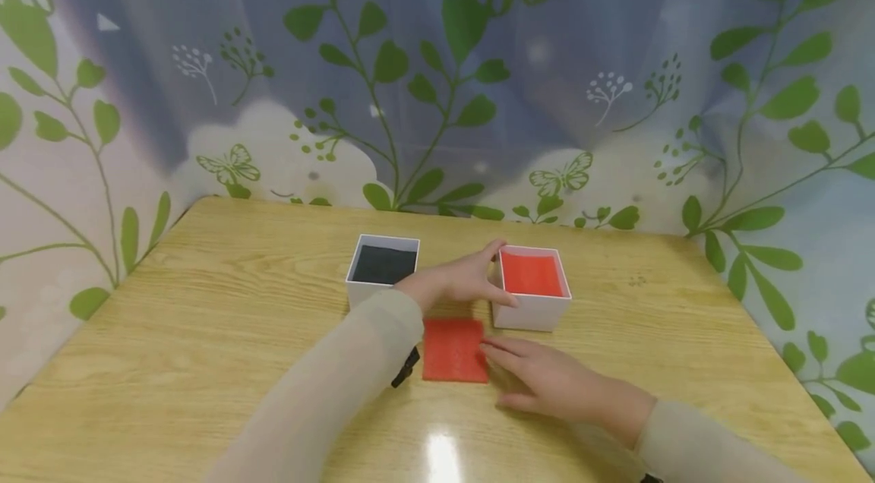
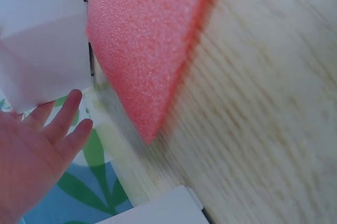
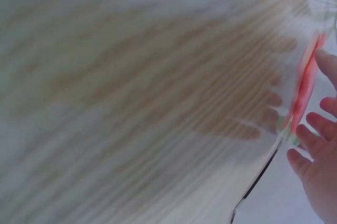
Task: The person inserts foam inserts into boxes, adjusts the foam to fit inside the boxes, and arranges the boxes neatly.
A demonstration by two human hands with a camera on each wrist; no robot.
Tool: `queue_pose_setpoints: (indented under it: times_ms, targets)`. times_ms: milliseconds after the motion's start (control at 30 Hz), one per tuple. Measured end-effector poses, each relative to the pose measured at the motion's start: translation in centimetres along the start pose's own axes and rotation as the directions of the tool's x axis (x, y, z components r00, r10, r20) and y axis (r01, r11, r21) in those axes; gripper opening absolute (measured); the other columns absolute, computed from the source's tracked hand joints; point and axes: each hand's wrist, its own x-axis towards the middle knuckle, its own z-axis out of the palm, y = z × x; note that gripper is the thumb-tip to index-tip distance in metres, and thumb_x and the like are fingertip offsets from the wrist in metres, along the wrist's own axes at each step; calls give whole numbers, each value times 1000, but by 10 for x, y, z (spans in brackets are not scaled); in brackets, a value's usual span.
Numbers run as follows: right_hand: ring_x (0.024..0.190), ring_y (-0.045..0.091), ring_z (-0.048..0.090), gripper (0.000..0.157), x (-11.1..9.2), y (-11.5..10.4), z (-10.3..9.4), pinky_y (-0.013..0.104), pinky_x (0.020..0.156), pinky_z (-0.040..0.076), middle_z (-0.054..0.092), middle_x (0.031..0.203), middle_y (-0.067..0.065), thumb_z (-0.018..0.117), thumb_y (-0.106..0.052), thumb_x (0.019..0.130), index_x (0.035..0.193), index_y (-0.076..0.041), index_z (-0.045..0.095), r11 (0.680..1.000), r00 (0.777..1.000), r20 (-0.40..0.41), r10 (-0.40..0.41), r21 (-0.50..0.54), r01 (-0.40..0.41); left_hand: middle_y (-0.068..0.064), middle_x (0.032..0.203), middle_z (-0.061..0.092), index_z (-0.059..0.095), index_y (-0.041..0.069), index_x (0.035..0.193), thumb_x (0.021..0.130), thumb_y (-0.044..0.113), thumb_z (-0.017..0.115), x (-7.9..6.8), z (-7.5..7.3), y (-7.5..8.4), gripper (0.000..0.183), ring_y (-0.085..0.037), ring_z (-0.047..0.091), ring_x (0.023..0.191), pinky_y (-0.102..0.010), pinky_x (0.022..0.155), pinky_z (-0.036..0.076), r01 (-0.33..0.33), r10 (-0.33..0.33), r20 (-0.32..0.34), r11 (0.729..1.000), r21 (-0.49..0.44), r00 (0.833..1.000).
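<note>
My left hand [image 1: 468, 278] spans the left side of a white box [image 1: 522, 314], thumb on its front wall and fingers at the back corner. A red sheet [image 1: 532, 274] lies inside that box. In front of it, a square red foam sheet [image 1: 454, 351] lies flat on the table. My right hand [image 1: 547, 380] has its straight fingertips at the foam sheet's right edge. From the left wrist view, the left hand [image 2: 39, 147] is beside the box wall, its outer fingers spread. The right wrist view shows the right hand [image 3: 318, 150] near a red edge.
A second white box [image 1: 355, 295] stands to the left, partly behind the left forearm, with a black sheet [image 1: 384, 264] inside. Wooden table [image 1: 205, 331] spreads around both boxes. A leaf-patterned curtain [image 1: 424, 126] hangs along the table's back edge.
</note>
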Motion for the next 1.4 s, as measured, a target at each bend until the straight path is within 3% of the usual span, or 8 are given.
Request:
queue_pose_setpoints:
  times_ms: [300, 500, 567, 700, 767, 1000, 1167, 1400]
  targets:
    - [136, 29, 27, 71, 25, -12, -2, 45, 107, 26, 29, 149, 11, 59, -45, 89, 144, -7, 35, 999, 999, 49, 15, 33, -16, -1, 148, 24, 1, 25, 150, 76, 39, 76, -6, -7, -3, 106, -18, 22, 136, -44, 109, 17, 9, -5, 40, 996, -86, 999]
    - [138, 30, 19, 76, 35, -12, 1, 45, 108, 22, 22, 152, 12, 58, -48, 88, 146, -7, 30, 994, 993, 93, 78, 68, -85, 7, 145, 18, 2, 35, 147, 75, 25, 79, -7, -4, 1, 106, -19, 12, 136, -49, 108, 19, 117, -65, 140, 907, -405, 988]
    - [138, 31, 18, 76, 38, -12, 3, 45, 109, 22, 22, 152, 13, 57, -49, 89, 146, -8, 30, 994, 991, 100, 86, 65, -93, 6, 147, 17, 0, 34, 148, 76, 27, 78, -7, -4, 1, 107, -19, 12, 137, -49, 108, 18, 110, -64, 140, 928, -355, 988]
    - [138, 33, 18, 74, 43, -13, 5, 45, 109, 21, 22, 152, 14, 56, -49, 90, 147, -9, 30, 996, 991, 115, 70, 43, -76, -1, 150, 19, -3, 27, 149, 78, 37, 75, -4, -6, 1, 106, -19, 17, 138, -46, 110, 14, 43, -32, 104, 994, -100, 994]
    - [138, 34, 18, 74, 45, -13, 6, 46, 108, 22, 22, 151, 15, 56, -48, 90, 147, -8, 30, 997, 991, 120, 60, 42, -65, -3, 150, 21, -3, 25, 149, 78, 40, 73, -3, -6, 0, 105, -19, 19, 137, -45, 110, 15, 20, -17, 96, 1000, -21, 995]
    - [139, 34, 15, 74, 53, -10, 6, 45, 108, 22, 22, 151, 15, 57, -48, 89, 146, -9, 31, 996, 992, 109, 67, 48, -73, 3, 146, 20, 1, 33, 148, 77, 31, 77, -3, -3, 1, 104, -20, 16, 137, -48, 109, 17, 75, -44, 127, 966, -247, 991]
    - [138, 32, 20, 74, 53, -8, 6, 43, 108, 25, 25, 150, 14, 59, -47, 88, 146, -8, 33, 995, 989, 119, 84, 51, -91, -2, 147, 25, -1, 26, 149, 78, 40, 73, -2, -5, 1, 103, -19, 24, 134, -45, 109, 19, 19, -14, 99, 999, -48, 995]
    - [132, 30, 31, 77, 41, -8, 2, 44, 105, 30, 33, 146, 13, 64, -48, 84, 144, -9, 35, 995, 989, 120, 86, 32, -90, -5, 148, 24, -4, 25, 149, 78, 45, 71, 0, -7, 0, 105, -21, 25, 135, -45, 109, 20, 16, -19, 101, 999, 37, 995]
